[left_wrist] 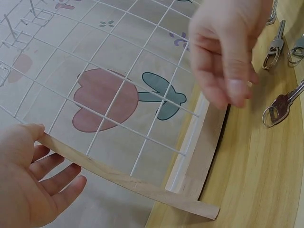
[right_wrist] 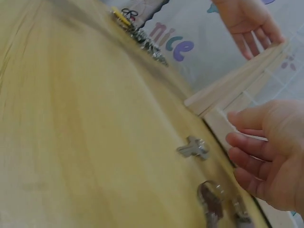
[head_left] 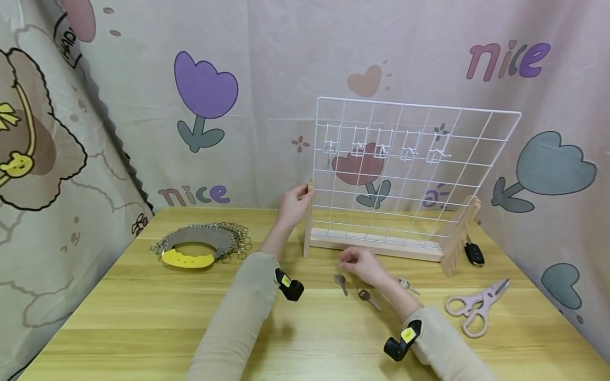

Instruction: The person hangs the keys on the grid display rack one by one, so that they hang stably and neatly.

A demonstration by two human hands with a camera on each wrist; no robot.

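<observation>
A white wire grid rack (head_left: pixel 397 172) stands in a wooden base, with several white hooks along its upper part. A small key-like piece hangs from the leftmost hook. At the rack's left side my left hand (head_left: pixel 294 205) pinches the top of the wooden upright (left_wrist: pixel 128 178) between thumb and fingers. My right hand (head_left: pixel 364 264) hovers in front of the base, its fingers loosely curled and holding nothing. Just below it on the table lie a key (head_left: pixel 341 284) with a small ring, a second, dark-headed key (head_left: pixel 368 298) and a third key (head_left: pixel 407 286) partly behind the wrist.
Pink-handled scissors (head_left: pixel 476 308) lie at the right. A black car key (head_left: pixel 474 254) rests beside the rack's right upright. On the left is a grey curved piece with a yellow handle (head_left: pixel 188 259), edged by many metal rings. A patterned curtain (head_left: pixel 267 63) hangs behind the table.
</observation>
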